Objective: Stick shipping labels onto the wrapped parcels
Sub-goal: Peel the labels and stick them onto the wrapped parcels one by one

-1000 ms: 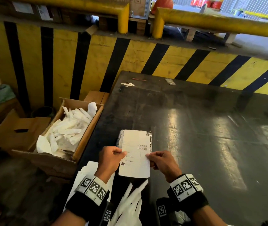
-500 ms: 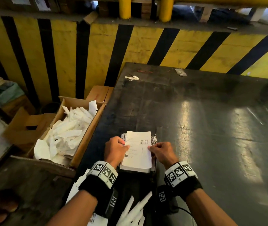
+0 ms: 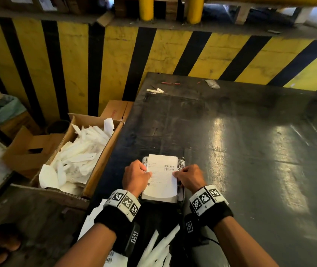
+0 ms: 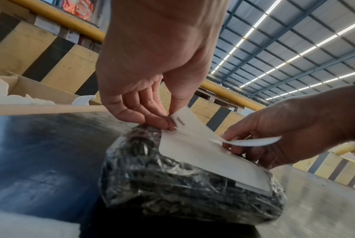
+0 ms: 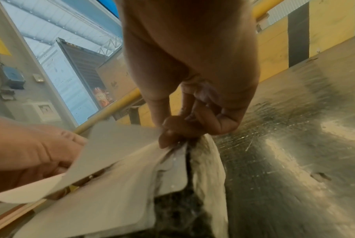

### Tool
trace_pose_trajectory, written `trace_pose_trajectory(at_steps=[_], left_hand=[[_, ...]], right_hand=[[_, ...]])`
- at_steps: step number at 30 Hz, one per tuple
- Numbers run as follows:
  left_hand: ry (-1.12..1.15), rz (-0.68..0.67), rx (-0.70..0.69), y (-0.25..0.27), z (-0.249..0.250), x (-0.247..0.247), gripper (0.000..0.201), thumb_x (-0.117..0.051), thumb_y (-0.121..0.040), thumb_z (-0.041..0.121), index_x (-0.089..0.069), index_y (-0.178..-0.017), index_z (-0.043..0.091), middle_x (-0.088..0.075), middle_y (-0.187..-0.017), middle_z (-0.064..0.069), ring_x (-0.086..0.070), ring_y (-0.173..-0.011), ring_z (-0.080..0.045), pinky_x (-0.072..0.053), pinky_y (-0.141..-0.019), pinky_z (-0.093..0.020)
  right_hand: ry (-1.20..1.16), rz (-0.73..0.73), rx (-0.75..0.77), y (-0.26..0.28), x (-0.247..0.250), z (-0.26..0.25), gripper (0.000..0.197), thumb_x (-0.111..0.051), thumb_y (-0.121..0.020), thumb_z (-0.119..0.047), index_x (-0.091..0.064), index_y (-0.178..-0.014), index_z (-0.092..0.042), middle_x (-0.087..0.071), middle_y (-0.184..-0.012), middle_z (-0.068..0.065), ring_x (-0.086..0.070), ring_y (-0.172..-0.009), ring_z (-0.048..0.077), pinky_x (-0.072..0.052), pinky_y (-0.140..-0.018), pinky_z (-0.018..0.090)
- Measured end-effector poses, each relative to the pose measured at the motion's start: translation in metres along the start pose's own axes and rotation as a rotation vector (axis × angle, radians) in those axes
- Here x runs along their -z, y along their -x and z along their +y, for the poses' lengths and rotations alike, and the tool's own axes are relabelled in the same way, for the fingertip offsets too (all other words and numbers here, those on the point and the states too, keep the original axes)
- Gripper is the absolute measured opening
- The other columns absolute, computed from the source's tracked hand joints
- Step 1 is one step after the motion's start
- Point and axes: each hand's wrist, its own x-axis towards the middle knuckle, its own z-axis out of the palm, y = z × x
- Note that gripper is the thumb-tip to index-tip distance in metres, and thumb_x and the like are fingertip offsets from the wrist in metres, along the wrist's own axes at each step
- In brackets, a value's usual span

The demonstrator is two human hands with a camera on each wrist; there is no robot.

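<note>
On parcel (image 3: 180, 163) | label (image 3: 162, 178) between hands | left hand (image 3: 136, 176), right hand (image 3: 189, 177) pinch its edges

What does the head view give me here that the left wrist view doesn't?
Only the head view shows the label's printed barcode side, the cardboard box of white backing strips left of the table, and both wristbands. Only the left wrist view shows the label's far half lifted off the parcel while its near part lies flat. Both show the left hand and right hand pinching the label over the wrapped parcel.
</note>
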Motion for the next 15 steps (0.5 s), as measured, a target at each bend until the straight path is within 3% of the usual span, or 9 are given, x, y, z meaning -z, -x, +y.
trace_pose_trajectory(at_steps=[3, 7, 9, 12, 15], left_hand=[[-0.092, -0.002, -0.017, 0.001, 0.003, 0.001, 0.018, -0.072, -0.08, 0.019, -0.054, -0.083, 0.015, -0.062, -0.089, -0.001, -0.057, -0.072, -0.012, -0.037, -0.049, -0.02], [-0.206, -0.006, -0.062, 0.006, 0.001, 0.006, 0.021, -0.069, -0.083, 0.026, -0.05, -0.084, 0.017, -0.06, -0.091, 0.001, -0.056, -0.077, -0.015, -0.038, -0.054, -0.024], [-0.235, -0.033, -0.08, 0.01, -0.002, 0.007, 0.021, -0.069, -0.083, 0.025, -0.049, -0.084, 0.018, -0.062, -0.098, -0.001, -0.058, -0.08, -0.016, -0.042, -0.058, -0.026], [-0.308, -0.085, -0.135, 0.017, -0.007, 0.009, 0.026, -0.069, -0.082, 0.026, -0.047, -0.092, 0.021, -0.06, -0.11, -0.003, -0.057, -0.091, -0.018, -0.047, -0.068, -0.029], [-0.451, -0.118, -0.215, 0.022, -0.009, 0.009, 0.051, -0.071, -0.078, 0.035, -0.044, -0.118, 0.021, -0.048, -0.124, -0.008, -0.047, -0.114, -0.024, -0.044, -0.091, -0.035]], right_hand=[[0.135, 0.024, 0.027, -0.004, -0.001, -0.003, 0.023, -0.073, -0.078, -0.023, -0.067, -0.077, 0.0, -0.064, -0.067, 0.006, -0.056, -0.054, 0.013, -0.041, -0.047, 0.019], [0.273, 0.014, 0.042, -0.008, 0.0, 0.001, 0.042, -0.074, -0.074, -0.04, -0.065, -0.09, -0.002, -0.07, -0.09, 0.011, -0.067, -0.079, 0.024, -0.052, -0.065, 0.028], [0.313, -0.007, 0.056, -0.006, 0.002, 0.01, 0.047, -0.076, -0.07, -0.047, -0.064, -0.087, -0.005, -0.07, -0.089, 0.011, -0.068, -0.079, 0.025, -0.055, -0.067, 0.032], [0.402, -0.064, 0.094, 0.005, 0.003, 0.022, 0.048, -0.075, -0.066, -0.055, -0.062, -0.081, -0.011, -0.067, -0.08, 0.006, -0.063, -0.068, 0.02, -0.049, -0.056, 0.027], [0.442, -0.109, 0.143, 0.016, 0.006, 0.03, 0.048, -0.073, -0.062, -0.062, -0.056, -0.07, -0.018, -0.06, -0.066, -0.003, -0.056, -0.059, 0.012, -0.043, -0.052, 0.025]])
